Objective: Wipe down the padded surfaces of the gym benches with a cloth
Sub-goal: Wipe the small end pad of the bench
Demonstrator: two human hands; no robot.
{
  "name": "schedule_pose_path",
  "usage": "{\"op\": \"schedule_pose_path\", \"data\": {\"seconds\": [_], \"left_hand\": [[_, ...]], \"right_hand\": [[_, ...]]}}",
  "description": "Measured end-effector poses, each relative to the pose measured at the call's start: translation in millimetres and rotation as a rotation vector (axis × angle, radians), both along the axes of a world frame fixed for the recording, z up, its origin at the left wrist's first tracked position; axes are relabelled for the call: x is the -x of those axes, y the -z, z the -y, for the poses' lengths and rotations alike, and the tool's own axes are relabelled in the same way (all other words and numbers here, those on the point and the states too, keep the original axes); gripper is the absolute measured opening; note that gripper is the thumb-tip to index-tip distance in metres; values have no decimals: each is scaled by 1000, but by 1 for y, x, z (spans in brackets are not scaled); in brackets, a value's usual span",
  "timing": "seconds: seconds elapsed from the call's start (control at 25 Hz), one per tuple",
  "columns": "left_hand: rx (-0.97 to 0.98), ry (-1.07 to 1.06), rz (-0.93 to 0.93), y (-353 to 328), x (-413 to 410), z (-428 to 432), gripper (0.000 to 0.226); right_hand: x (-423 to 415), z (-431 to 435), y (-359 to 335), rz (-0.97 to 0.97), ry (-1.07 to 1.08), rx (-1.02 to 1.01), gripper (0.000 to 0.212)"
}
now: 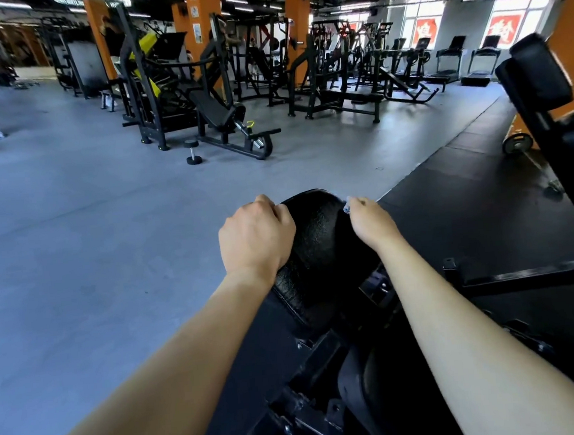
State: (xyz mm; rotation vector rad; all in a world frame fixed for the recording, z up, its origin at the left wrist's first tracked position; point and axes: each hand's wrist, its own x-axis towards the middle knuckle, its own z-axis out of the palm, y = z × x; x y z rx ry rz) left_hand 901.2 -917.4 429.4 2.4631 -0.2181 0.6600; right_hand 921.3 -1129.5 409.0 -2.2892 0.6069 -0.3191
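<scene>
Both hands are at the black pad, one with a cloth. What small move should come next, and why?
Probably draw the right hand and its cloth across the black pad toward the left hand. Only a pale bit of cloth shows, at the pad's right edge; the left hand grips the left edge, and the padding between them lies bare.

Dumbbell [192, 153] on grey floor [72, 217], orange pillar [298, 20], treadmills [450, 58] by windows [426, 22], weight plate [517, 144]

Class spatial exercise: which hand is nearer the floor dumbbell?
Left. The dumbbell stands ahead-left of the left hand; the right hand sits farther right, across the pad.
</scene>
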Motion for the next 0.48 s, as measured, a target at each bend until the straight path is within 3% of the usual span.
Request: {"op": "schedule_pose_path", "data": {"seconds": [0.12, 0.28, 0.36, 0.48], "left_hand": [[42, -11, -16, 0, 0, -1, 31], [86, -13, -30, -1, 2, -1, 31], [81, -1, -41, -2, 3, -1, 32], [63, 9, -51, -3, 2, -2, 32]], "right_hand": [[29, -44, 24, 141, 110, 259, 45], [49, -64, 34, 335, -61, 466, 49], [43, -40, 30, 333, -93, 398, 51], [39, -29, 21, 181, 16, 219, 47]]}}
